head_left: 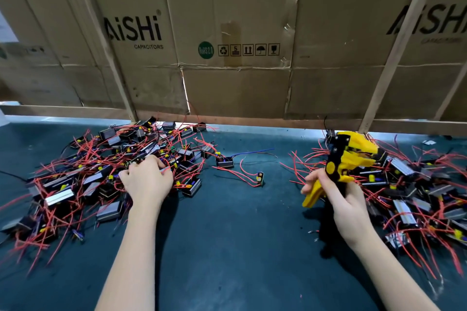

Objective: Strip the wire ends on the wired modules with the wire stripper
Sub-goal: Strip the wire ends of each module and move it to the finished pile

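Right hand (340,199) at 4 o'clock gripped the yellow-and-black wire stripper (338,164) upright, handles spread. Left hand (146,179) at 9 o'clock, fingers curled into the left pile of red-wired modules (83,179); grasp indeterminate.

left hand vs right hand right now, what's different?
The left hand reaches palm-down into the left pile of wired modules, fingers curled among red wires; the right hand is raised off the mat. The left hand holds no tool; the right hand grips the yellow-and-black wire stripper, head up. Whether the left hand has pinched a module is unclear. Both are bare.
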`<action>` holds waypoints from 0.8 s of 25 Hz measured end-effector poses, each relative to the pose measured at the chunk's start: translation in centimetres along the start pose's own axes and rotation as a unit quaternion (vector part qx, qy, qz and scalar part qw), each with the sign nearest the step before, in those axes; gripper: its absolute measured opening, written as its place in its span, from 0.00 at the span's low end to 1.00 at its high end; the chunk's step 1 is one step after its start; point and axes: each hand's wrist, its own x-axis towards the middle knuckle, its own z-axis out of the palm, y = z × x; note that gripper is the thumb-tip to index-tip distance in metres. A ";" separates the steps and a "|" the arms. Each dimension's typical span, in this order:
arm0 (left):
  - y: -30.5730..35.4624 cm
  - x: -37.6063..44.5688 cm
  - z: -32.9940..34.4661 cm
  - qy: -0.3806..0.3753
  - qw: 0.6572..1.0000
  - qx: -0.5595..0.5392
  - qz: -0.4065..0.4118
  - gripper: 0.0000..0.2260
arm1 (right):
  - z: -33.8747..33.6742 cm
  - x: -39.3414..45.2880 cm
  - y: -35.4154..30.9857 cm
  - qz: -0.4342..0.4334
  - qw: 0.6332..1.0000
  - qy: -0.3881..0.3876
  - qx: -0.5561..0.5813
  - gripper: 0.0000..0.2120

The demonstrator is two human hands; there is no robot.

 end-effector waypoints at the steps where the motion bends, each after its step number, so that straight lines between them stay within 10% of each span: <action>1: 0.3 -0.1 0.0 0.024 1.000 0.006 0.010 0.09 | 0.3 0.0 -0.1 0.016 1.000 -0.007 0.002 0.19; 20: 1.9 0.0 -0.5 0.086 0.987 -0.025 0.131 0.11 | 0.8 -0.4 -0.6 0.119 0.990 -0.076 -0.019 0.28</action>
